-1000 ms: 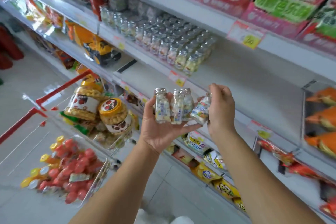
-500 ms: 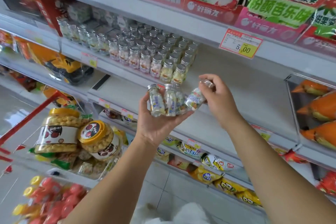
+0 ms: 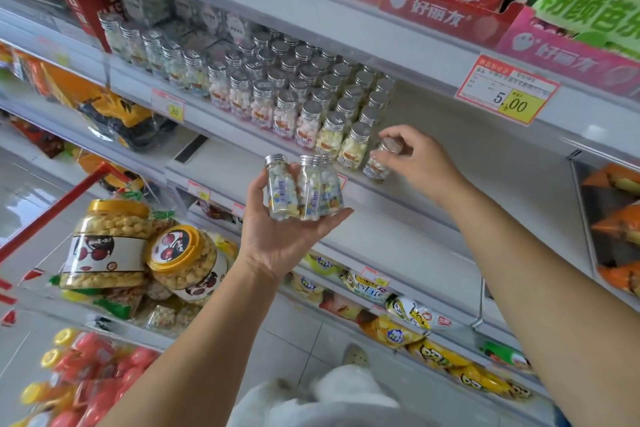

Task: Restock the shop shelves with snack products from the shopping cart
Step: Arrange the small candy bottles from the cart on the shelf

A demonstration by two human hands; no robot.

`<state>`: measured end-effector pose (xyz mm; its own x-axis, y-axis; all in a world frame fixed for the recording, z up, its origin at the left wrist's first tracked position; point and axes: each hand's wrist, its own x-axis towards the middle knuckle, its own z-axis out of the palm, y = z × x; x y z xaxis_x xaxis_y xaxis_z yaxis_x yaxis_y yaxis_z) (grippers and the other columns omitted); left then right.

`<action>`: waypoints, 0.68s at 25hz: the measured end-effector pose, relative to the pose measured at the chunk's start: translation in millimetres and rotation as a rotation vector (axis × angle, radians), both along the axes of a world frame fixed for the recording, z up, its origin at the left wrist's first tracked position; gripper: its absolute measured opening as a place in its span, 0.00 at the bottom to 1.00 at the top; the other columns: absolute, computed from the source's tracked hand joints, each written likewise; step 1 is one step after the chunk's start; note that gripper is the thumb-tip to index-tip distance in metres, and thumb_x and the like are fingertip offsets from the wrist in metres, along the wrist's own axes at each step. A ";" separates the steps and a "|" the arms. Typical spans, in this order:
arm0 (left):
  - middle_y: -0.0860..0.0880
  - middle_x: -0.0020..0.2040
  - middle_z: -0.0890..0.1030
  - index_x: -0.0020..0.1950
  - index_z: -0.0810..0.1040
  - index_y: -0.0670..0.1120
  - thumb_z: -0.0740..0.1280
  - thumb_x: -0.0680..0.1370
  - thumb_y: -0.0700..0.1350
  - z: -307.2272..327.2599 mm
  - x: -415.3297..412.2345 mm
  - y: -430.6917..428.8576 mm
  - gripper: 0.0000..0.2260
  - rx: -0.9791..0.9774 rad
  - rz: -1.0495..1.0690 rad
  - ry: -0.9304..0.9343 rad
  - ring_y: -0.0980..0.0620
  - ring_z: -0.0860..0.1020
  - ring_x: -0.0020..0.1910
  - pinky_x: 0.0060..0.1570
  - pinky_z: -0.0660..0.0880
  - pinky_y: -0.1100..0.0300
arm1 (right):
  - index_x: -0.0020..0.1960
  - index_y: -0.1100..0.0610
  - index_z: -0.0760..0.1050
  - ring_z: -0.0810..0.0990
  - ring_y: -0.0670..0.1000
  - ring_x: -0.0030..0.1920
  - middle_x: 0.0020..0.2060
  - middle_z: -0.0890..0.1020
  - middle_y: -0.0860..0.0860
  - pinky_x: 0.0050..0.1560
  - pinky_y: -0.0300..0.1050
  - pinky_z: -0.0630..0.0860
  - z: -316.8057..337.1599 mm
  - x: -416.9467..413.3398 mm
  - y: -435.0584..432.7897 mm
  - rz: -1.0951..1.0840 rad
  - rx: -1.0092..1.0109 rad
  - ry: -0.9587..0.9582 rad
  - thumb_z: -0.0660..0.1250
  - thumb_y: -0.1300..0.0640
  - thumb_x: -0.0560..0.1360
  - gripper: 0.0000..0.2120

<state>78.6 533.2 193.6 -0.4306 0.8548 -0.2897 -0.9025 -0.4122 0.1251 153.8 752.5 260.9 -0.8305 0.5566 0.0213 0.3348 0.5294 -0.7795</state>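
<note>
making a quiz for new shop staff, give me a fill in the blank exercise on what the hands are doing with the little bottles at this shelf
1. The left hand holds ___ small bottles in its palm.
2. The right hand pinches a single bottle by its silver ___.
3. That single bottle is held just to the ___ of the front row of shelf bottles.
4. The price tag above the right hand reads ___.

Missing words: three; cap; right; 5.00
</note>
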 end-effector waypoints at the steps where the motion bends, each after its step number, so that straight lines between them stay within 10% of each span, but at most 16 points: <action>1: 0.40 0.74 0.71 0.71 0.74 0.51 0.68 0.75 0.58 2.7 0.6 1.5 0.26 -0.006 -0.007 0.004 0.35 0.69 0.72 0.63 0.69 0.28 | 0.52 0.42 0.77 0.79 0.48 0.49 0.48 0.81 0.45 0.58 0.47 0.76 -1.9 0.3 0.4 0.007 -0.041 0.002 0.70 0.48 0.75 0.07; 8: 0.41 0.66 0.78 0.52 0.81 0.48 0.64 0.78 0.59 8.8 12.6 7.2 0.16 -0.003 -0.076 0.069 0.37 0.76 0.66 0.64 0.68 0.29 | 0.48 0.38 0.79 0.81 0.50 0.56 0.50 0.83 0.44 0.62 0.58 0.76 -11.8 -1.9 6.8 -0.045 -0.207 0.027 0.60 0.33 0.71 0.14; 13: 0.42 0.63 0.78 0.51 0.81 0.48 0.64 0.77 0.58 17.6 19.9 7.3 0.15 0.021 -0.170 0.106 0.38 0.74 0.67 0.65 0.68 0.30 | 0.53 0.51 0.77 0.78 0.45 0.48 0.51 0.81 0.50 0.49 0.29 0.70 -2.8 23.6 -29.9 -0.319 0.136 0.289 0.58 0.49 0.81 0.10; 17: 0.42 0.62 0.80 0.49 0.84 0.46 0.62 0.78 0.58 28.8 23.1 9.4 0.18 0.041 -0.262 0.163 0.38 0.76 0.65 0.64 0.70 0.31 | 0.53 0.46 0.78 0.76 0.38 0.42 0.44 0.81 0.42 0.41 0.30 0.69 5.6 47.0 -62.4 -0.056 0.021 0.081 0.62 0.44 0.79 0.09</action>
